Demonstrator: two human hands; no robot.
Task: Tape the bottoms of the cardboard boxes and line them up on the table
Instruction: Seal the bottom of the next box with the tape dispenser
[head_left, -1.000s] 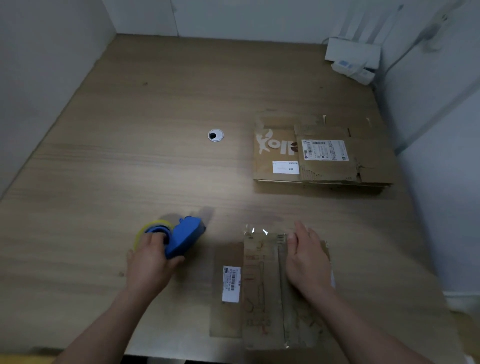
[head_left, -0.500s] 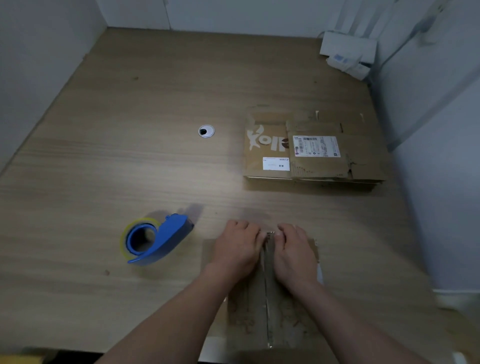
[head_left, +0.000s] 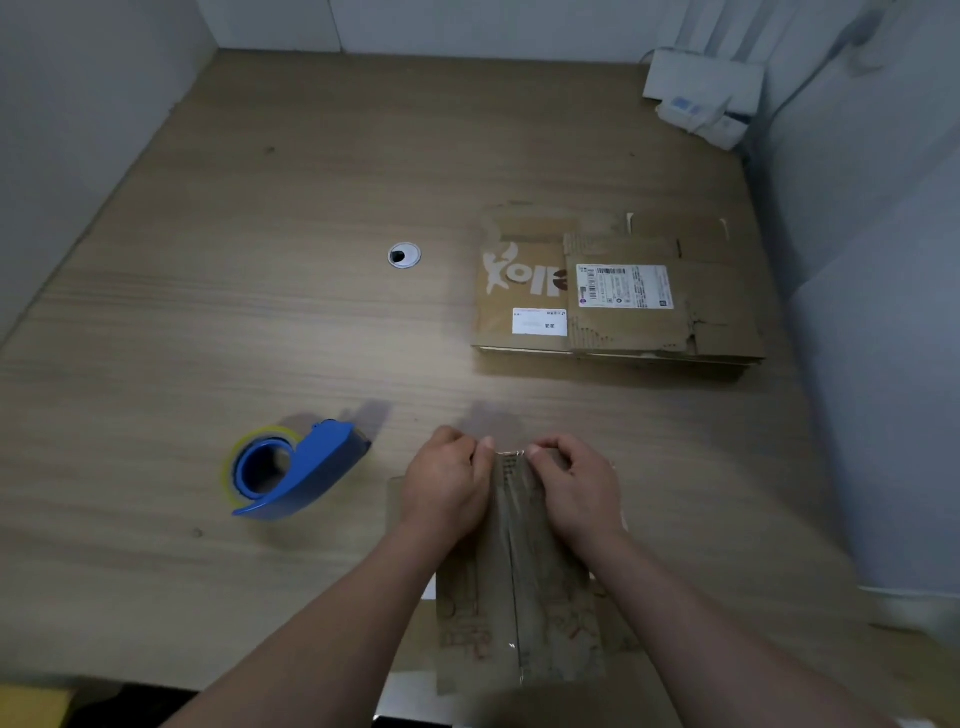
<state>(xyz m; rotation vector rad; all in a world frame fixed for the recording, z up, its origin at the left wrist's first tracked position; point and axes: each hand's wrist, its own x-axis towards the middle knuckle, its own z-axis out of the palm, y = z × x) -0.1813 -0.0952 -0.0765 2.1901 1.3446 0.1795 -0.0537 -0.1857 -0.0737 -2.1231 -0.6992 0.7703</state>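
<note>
Curled over the far edge of the brown cardboard box (head_left: 519, 597) with left hand (head_left: 447, 488) and right hand (head_left: 576, 488), pinching the tape end down. Let go of the blue tape dispenser (head_left: 296, 470) a second ago. Likely done laying the strip, just sealing now. Sits at the wooden table's (head_left: 260, 286) near edge, clear tape glossy along the closed seam.

Near edge of the table (head_left: 260, 291) is being taken up by the cardboard box (head_left: 519, 597), which is being gripped at its far edge by left hand (head_left: 447, 488) and right hand (head_left: 576, 488). Left-side approach is being narrowed by the tape dispenser (head_left: 296, 470), near the left hand but apart from it. Right-middle is being blocked by the flattened box stack (head_left: 618, 291). A lane is being kept open between stack and box. The far-right corner is being filled by a white device (head_left: 701, 98).
</note>
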